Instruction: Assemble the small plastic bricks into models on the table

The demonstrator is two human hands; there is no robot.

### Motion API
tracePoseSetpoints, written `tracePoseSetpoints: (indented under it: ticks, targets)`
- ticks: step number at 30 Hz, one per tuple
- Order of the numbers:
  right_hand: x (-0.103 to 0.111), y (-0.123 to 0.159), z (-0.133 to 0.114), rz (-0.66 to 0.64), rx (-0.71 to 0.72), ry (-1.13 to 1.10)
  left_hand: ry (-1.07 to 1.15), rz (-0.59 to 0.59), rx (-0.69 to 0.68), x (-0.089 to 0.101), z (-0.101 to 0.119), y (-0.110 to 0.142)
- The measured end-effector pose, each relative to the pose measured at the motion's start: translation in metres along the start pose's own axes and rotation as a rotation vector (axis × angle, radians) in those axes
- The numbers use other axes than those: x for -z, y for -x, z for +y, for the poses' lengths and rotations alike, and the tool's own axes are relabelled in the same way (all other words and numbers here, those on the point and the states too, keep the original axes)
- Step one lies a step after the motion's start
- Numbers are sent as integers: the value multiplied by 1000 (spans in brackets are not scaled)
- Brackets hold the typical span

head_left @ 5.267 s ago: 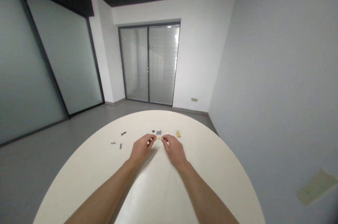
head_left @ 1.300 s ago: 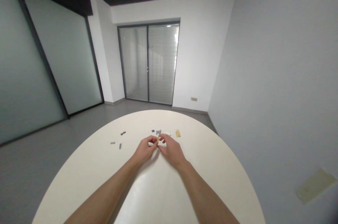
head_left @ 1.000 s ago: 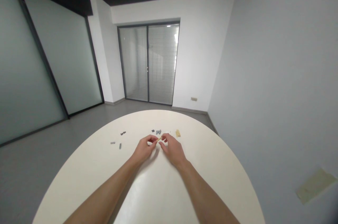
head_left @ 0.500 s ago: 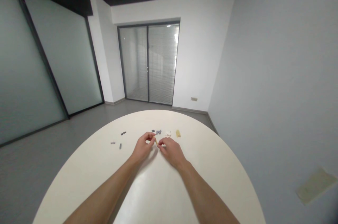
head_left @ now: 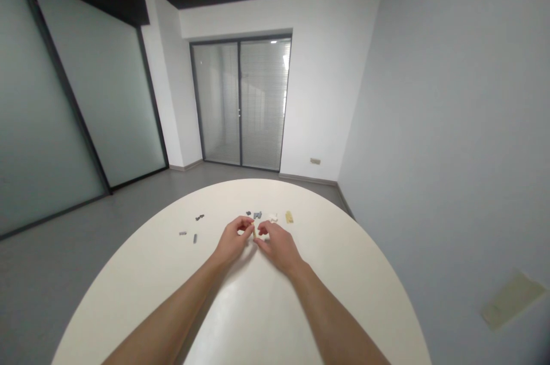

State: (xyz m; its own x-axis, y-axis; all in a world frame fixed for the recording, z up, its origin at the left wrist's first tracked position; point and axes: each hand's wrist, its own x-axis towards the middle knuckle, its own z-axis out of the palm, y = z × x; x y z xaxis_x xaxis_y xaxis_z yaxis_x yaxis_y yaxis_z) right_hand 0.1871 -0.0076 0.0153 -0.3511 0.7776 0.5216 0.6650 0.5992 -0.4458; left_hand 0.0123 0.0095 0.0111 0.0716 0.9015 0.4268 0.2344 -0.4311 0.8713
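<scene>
Small beige plastic brick (head_left: 254,231) seems pinched in left hand (head_left: 232,240), right hand (head_left: 278,241) very close beside; weak pinch could drop it on round white table (head_left: 258,313).

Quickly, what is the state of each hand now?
Left hand: closed, seems to pinch a small tan piece.
Right hand: curled beside it; cannot tell if holding.

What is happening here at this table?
One person is working with bare hands at a round cream table. The left hand and right hand are close together, with a small tan plastic piece between their fingers; I cannot tell which hand grips it. Beyond the hands lie a gray piece, a white piece and a tan plate. Further left are a dark piece and two small gray pieces.
</scene>
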Motion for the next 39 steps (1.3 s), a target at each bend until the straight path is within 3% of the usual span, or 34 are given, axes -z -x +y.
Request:
tracePoseSetpoints:
  ticks: [11, 20, 39]
  targets:
    - [-1, 0, 1, 5, 49, -73, 19, -32, 9, -1, -1, 0]
    - [-4, -1, 6, 76, 12, -60, 33, -96, 23, -3, -3, 1]
    - [-2, -1, 3, 69, 10, -75, -34, -129, -2, -2, -2, 1]
